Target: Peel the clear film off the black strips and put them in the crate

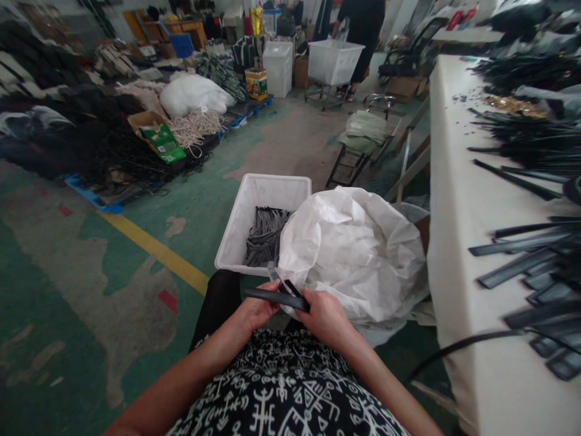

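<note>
Above my lap I hold a dark strap (275, 297) that looks flat and folded over, with a short black end sticking up beside it. My right hand (324, 315) is closed around its right part. My left hand (261, 306) pinches close to its left part, near a small clear piece (273, 271) that I cannot make out well. Just beyond my hands stands a white plastic bin (231, 233) with a heap of grey and black straps (267, 233) inside. To its right is a big crumpled white sack (363, 254), its inside showing only white material.
A white-covered table (454, 242) runs along the right, bearing many black straps (521, 260). A folding stool (358, 145) with folded cloth stands ahead. Pallets with piled goods (136, 145) lie at left. Farther back, a person (363, 30) stands by a white cart (336, 63).
</note>
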Available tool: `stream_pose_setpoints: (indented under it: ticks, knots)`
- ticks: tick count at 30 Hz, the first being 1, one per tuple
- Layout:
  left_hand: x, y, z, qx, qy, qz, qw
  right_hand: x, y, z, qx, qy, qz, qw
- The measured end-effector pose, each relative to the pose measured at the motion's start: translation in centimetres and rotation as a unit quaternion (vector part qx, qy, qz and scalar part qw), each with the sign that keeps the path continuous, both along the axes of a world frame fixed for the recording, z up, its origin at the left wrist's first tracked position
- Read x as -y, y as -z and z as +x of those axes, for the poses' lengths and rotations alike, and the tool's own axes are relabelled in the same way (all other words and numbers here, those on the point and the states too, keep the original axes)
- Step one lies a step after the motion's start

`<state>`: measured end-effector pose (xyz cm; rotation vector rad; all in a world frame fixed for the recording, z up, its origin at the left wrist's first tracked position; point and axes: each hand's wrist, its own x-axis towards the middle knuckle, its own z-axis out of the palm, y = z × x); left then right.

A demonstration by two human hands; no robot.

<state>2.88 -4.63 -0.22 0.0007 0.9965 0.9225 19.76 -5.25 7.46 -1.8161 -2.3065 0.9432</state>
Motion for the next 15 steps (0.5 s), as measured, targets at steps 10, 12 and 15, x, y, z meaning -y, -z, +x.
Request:
stream_pose_setpoints:
  ticks: [10, 12, 15]
  knots:
    - [-1.9, -1.7, -1.9, -0.078, -0.092, 0.024, 0.992, -0.9, 0.0, 0.4, -0.060, 0.018, -0.049, 0.997]
    - [-1.5, -1.8, -1.4, -0.070, -0.059, 0.034, 0.995, -1.2, 0.0, 0.1, -0.070, 0.035, -0.047, 0.996]
    - [-0.9, -1.9, -0.2, -0.048, -0.004, 0.073, 0.996, -2.0, 0.1, -0.4, -0.112, 0.053, -0.058, 0.991]
